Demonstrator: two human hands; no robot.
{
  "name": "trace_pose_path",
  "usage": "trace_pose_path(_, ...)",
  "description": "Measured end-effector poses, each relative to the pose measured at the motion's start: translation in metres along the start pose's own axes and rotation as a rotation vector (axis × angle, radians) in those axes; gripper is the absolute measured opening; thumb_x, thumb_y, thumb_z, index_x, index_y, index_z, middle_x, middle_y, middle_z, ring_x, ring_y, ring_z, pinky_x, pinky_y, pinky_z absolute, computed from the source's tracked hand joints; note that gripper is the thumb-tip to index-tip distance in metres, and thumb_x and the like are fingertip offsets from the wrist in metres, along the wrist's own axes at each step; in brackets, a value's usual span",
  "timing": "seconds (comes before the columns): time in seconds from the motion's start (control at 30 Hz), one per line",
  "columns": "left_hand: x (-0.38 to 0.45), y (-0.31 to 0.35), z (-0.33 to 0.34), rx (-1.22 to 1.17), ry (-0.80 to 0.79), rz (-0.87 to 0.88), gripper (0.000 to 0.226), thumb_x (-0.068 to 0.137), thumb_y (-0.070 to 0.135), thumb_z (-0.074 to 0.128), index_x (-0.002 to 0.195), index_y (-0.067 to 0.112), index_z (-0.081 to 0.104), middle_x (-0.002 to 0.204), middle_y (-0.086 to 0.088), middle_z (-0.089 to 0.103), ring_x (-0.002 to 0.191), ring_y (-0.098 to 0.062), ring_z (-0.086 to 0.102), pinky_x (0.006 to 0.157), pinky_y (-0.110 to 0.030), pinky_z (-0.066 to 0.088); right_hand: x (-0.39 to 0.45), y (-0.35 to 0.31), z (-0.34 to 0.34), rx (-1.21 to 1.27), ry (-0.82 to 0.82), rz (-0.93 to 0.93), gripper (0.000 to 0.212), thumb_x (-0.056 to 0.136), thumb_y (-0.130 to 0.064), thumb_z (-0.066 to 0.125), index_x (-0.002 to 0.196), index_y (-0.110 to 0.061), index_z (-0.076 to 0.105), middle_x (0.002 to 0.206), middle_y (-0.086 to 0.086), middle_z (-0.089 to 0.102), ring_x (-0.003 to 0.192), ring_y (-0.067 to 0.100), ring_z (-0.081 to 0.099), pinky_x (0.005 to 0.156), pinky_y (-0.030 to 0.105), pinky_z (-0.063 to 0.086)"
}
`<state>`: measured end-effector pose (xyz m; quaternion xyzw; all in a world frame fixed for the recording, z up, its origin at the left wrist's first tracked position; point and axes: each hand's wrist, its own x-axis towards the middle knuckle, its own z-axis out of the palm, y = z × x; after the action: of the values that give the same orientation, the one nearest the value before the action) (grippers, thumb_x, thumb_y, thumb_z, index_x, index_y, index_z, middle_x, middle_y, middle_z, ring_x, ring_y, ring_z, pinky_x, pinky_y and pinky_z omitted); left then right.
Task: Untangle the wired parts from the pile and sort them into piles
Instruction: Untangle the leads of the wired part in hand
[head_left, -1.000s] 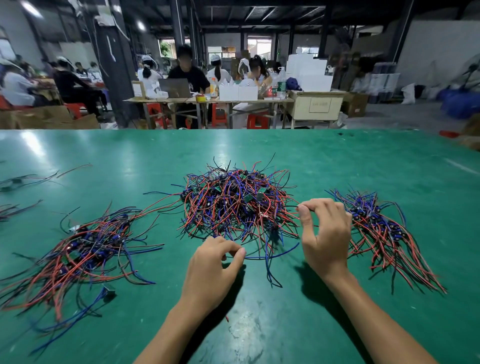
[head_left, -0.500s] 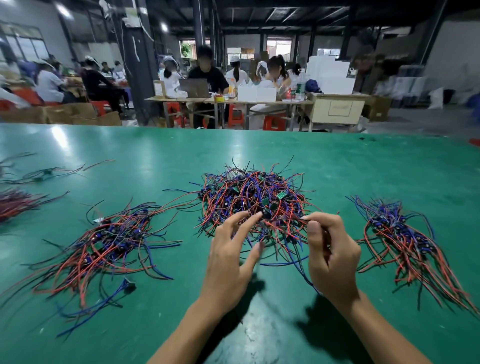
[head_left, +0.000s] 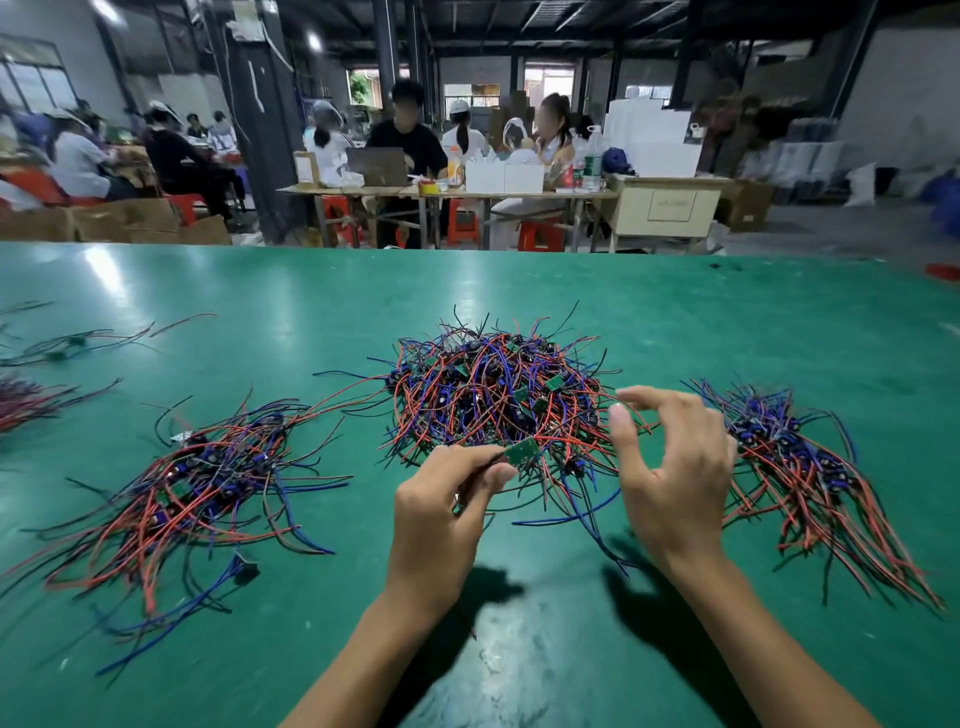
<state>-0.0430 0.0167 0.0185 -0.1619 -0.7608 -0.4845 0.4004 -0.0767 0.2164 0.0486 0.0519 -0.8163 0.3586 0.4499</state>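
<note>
At tabletop centre: tangled pile (head_left: 498, 395). Left hand (head_left: 441, 514) pinches small green board (head_left: 521, 451) with its wires at pile's near edge. Right hand (head_left: 670, 467) half open, holds nothing. Parts light, wires limp and snag easily; better grip board, not wire.

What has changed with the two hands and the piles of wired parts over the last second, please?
The left hand rose from the table and now pinches one wired part's small green board at the middle pile's near edge. The right hand opened, its fingers now spread over that pile. The side piles stayed put.
</note>
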Motion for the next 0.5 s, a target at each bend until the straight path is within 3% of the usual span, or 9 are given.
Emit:
trace_pose_path(0.07, 0.001, -0.001, -0.001, 0.041, 0.034, 0.022, 0.015, 0.088, 0.021, 0.072, 0.101, 0.015, 0.077, 0.087, 0.014, 0.068, 0.078, -0.007, 0.062, 0.07, -0.021, 0.049, 0.001, -0.001, -0.002, 0.043, 0.031, -0.121, 0.015, 0.094, -0.036, 0.062, 0.092, -0.022, 0.066, 0.091, -0.004, 0.06, 0.085, 0.018, 0.053, 0.079, 0.036, 0.039)
trace_pose_path(0.13, 0.001, -0.001, -0.002, 0.072, 0.065, 0.049, 0.02, 0.086, 0.016, 0.074, 0.106, 0.012, 0.078, 0.089, 0.017, 0.066, 0.076, -0.006, 0.06, 0.07, -0.019, 0.047, -0.002, -0.002, -0.004, 0.169, -0.073, -0.214, 0.028, 0.098, -0.041, 0.058, 0.075, -0.024, 0.061, 0.07, -0.011, 0.053, 0.066, 0.011, 0.05, 0.065, 0.03, 0.039)
trace_pose_path(0.2, 0.001, 0.0, -0.004, 0.115, 0.074, 0.115, 0.025, 0.086, 0.011, 0.074, 0.11, 0.011, 0.077, 0.091, 0.015, 0.069, 0.076, -0.011, 0.06, 0.069, -0.021, 0.049, -0.007, -0.005, -0.001, 0.244, -0.356, -0.117, 0.046, 0.099, -0.056, 0.049, 0.069, -0.025, 0.066, 0.053, -0.007, 0.05, 0.05, 0.006, 0.045, 0.052, 0.029, 0.036)
trace_pose_path(0.27, 0.0, 0.001, -0.007, 0.184, 0.047, 0.201, 0.026, 0.087, 0.008, 0.072, 0.113, 0.011, 0.076, 0.095, 0.01, 0.072, 0.077, -0.015, 0.06, 0.07, -0.027, 0.051, -0.016, -0.013, 0.004, 0.393, -0.629, 0.057, 0.047, 0.096, -0.063, 0.047, 0.074, -0.031, 0.072, 0.054, -0.003, 0.058, 0.045, 0.006, 0.043, 0.049, 0.029, 0.036)
trace_pose_path(0.3, 0.0, 0.001, -0.008, 0.219, 0.026, 0.242, 0.027, 0.089, 0.008, 0.071, 0.115, 0.011, 0.076, 0.096, 0.008, 0.073, 0.077, -0.017, 0.061, 0.07, -0.03, 0.053, -0.02, -0.017, 0.008, 0.522, -0.688, 0.151, 0.045, 0.096, -0.062, 0.049, 0.077, -0.029, 0.072, 0.058, 0.0, 0.062, 0.045, 0.008, 0.042, 0.048, 0.027, 0.035)
trace_pose_path(0.4, 0.0, 0.0, -0.009, 0.32, -0.02, 0.373, 0.026, 0.094, 0.005, 0.065, 0.118, 0.009, 0.074, 0.096, 0.001, 0.075, 0.073, -0.023, 0.063, 0.065, -0.036, 0.055, -0.022, -0.025, 0.014, 0.868, -0.623, 0.44, 0.031, 0.095, -0.044, 0.06, 0.094, -0.017, 0.075, 0.067, 0.004, 0.061, 0.043, 0.009, 0.038, 0.041, 0.016, 0.031)
trace_pose_path(0.5, 0.0, 0.003, -0.009, 0.377, -0.037, 0.458, 0.027, 0.093, 0.0, 0.065, 0.117, 0.008, 0.074, 0.097, -0.002, 0.075, 0.069, -0.025, 0.06, 0.063, -0.037, 0.055, -0.019, -0.025, 0.012, 0.949, -0.586, 0.561, 0.025, 0.087, -0.038, 0.065, 0.092, -0.015, 0.075, 0.068, -0.001, 0.058, 0.046, 0.008, 0.045, 0.041, 0.015, 0.032)
